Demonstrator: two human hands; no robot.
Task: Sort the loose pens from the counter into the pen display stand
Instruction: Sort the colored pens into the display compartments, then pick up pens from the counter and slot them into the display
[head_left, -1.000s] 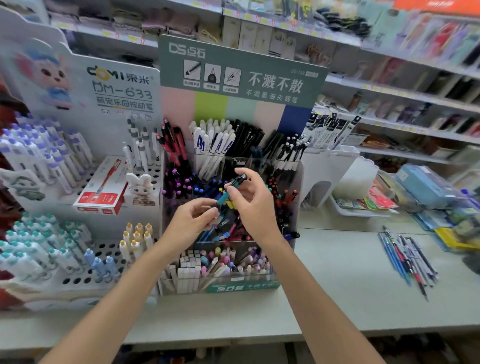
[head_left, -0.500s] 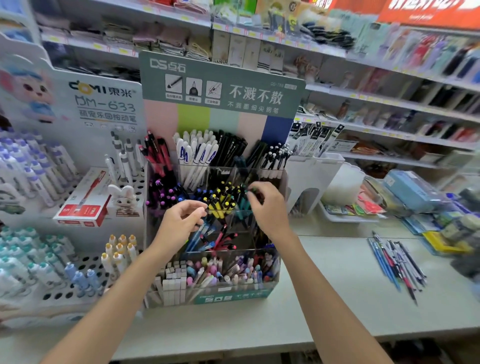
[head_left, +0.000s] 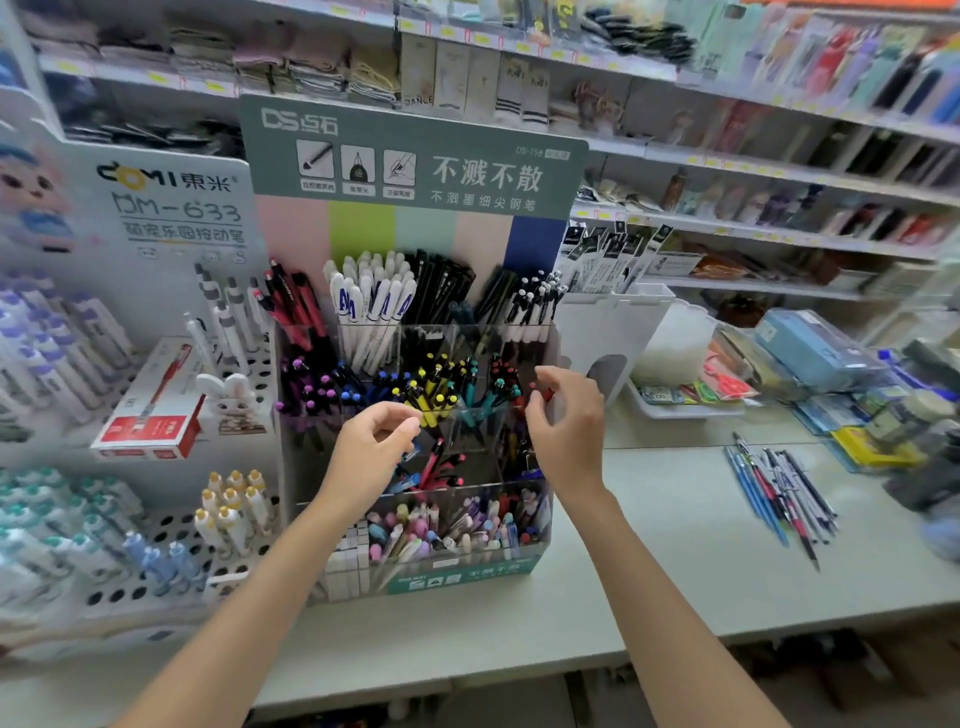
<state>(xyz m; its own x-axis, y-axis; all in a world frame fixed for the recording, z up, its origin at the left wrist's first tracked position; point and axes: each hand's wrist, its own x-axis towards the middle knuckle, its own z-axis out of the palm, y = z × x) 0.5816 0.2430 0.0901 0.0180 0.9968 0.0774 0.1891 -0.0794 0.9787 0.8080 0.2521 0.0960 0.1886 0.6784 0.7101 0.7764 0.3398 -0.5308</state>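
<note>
The tiered clear pen display stand stands on the counter under a green sign, its compartments packed with pens sorted by colour. My left hand hovers before the middle tier, fingers curled, gripping a small bundle of blue and red pens that fan out to the right below the fingertips. My right hand is at the stand's right side next to the teal-capped pens and red-capped pens, fingers loosely curved and holding nothing. A pile of loose pens lies on the counter to the right.
A white DOMI pen rack with a red box fills the left. A white holder, a tray and blue pencil cases sit behind the loose pens. Stocked shelves run along the back. The counter stretches right.
My right hand took a teal pen from the left hand's bundle, set it among the teal pens, and has now let go and drawn back to the right. The left hand stayed put.
</note>
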